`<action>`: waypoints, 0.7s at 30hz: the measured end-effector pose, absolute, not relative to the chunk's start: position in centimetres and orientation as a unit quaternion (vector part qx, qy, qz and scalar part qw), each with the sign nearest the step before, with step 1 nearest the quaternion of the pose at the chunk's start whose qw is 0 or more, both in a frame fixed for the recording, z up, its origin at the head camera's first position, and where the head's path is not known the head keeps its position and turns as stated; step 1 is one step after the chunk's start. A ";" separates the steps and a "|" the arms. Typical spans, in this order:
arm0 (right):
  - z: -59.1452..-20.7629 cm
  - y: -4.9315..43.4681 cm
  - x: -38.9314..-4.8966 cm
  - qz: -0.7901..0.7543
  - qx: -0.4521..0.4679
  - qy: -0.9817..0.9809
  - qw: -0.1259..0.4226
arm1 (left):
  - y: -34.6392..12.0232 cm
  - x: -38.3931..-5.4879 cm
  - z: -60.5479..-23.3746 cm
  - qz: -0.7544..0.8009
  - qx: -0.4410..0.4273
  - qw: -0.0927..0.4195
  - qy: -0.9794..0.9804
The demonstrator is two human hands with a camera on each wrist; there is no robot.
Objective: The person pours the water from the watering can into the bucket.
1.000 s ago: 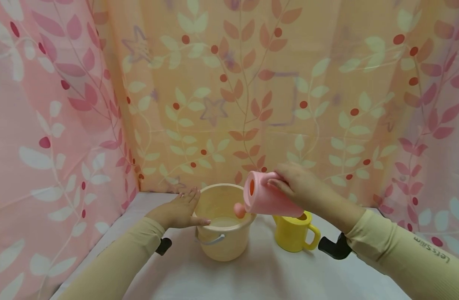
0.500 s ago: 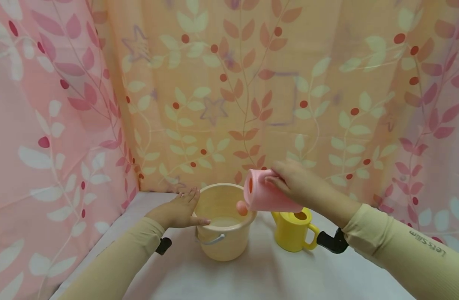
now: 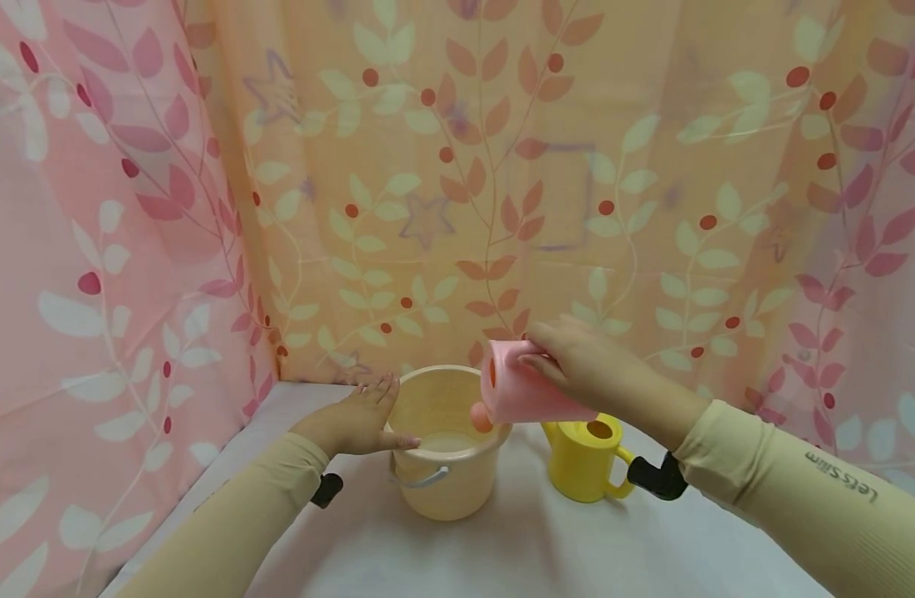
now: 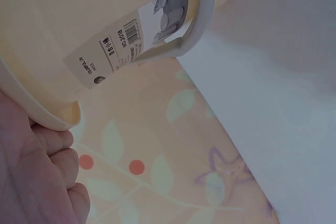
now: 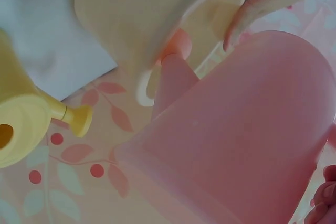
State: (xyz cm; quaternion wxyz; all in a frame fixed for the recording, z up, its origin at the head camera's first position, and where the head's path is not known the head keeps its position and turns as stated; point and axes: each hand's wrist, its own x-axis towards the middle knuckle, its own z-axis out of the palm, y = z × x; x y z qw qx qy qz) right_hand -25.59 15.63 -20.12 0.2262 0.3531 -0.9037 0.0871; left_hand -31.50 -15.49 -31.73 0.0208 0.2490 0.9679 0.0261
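Observation:
A cream bucket [image 3: 446, 486] with a grey handle stands upright on the table. My left hand [image 3: 356, 419] rests on its left rim, fingers outstretched and thumb reaching over the rim; the left wrist view shows the fingers [image 4: 63, 163] beside the rim and the bucket's printed label. My right hand [image 3: 584, 357] grips the handle of a pink watering can [image 3: 540, 394], tipped on its side with its spout toward the bucket. The round spout head [image 5: 178, 43] overlaps the bucket's opening. Nothing pouring out shows. The can's top opening shows orange inside.
A yellow watering can [image 3: 584, 465] stands upright on the white table [image 3: 577, 552], right of the bucket and below the pink can. A leaf-patterned curtain [image 3: 428, 208] hangs behind the table and along both sides. Black wrist mounts [image 3: 659, 477] jut from the sleeves.
My right hand has shifted slightly left with the tipped pink watering can; its spout head rose, then dipped a little. My left hand and the bucket have stayed put.

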 end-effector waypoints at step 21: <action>-19.3 15.3 -25.9 0.063 0.393 -0.874 0.278 | -15.6 -31.6 -31.7 0.032 0.255 0.019 0.966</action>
